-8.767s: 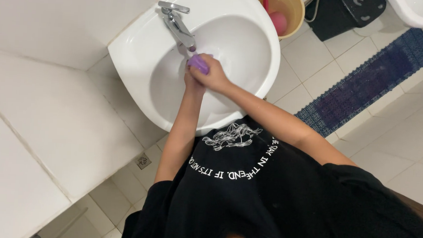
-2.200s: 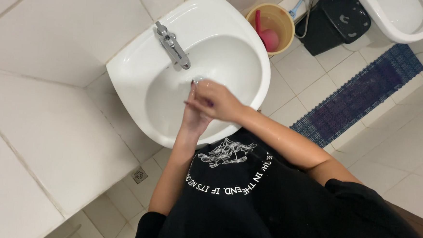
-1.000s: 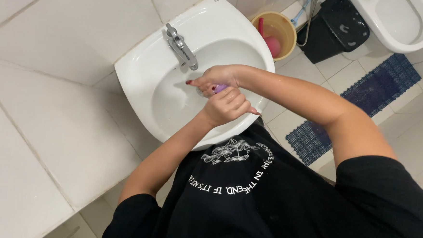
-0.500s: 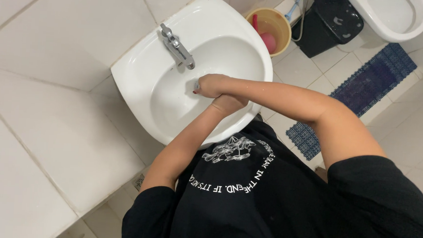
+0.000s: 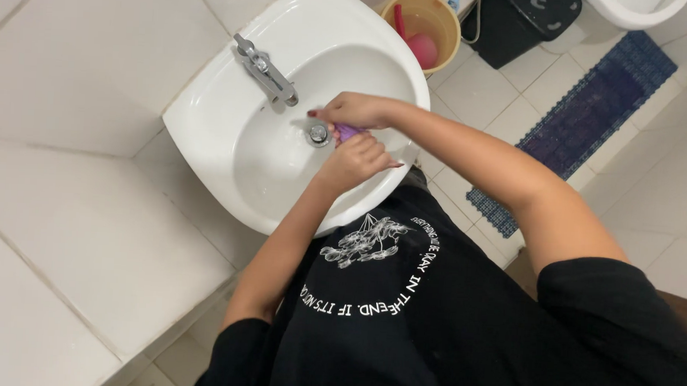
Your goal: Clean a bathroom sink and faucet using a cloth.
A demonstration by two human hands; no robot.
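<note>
1. Wearing a black printed T-shirt [image 5: 400, 313], the person is filling the lower part of the view, both bare arms reaching forward over the front rim of the basin

2. Curling its fingers into a loose fist, the left hand [image 5: 353, 161] is pressing against the near end of a small purple object [image 5: 347, 131]; how firmly it is gripping, I cannot tell

3. Closing from above, the right hand [image 5: 356, 110] is covering the far side of the same purple object, thumb and fingers bent around it, a dark-painted nail showing at the tip; only a sliver of purple is showing between the two hands, so its kind is not clear

4. Lying directly under the hands, the metal drain [image 5: 317, 134] is sitting at the bottom of the bowl, just beside the purple object

5. Holding all of this, the white sink [image 5: 206, 131] is standing against the tiled wall, its chrome tap [image 5: 267, 71] pointing toward the drain

6. Standing on the floor tiles just past the sink, a tan bucket [image 5: 439, 14] is holding a pink item and a red handle

7. Sitting beyond the bucket, a black bin [image 5: 525, 22] is partly cut off by the top edge

8. Lying on the floor to the right, a blue mat [image 5: 591, 112] is stretching toward a white toilet [image 5: 635, 8] at the upper corner
</note>
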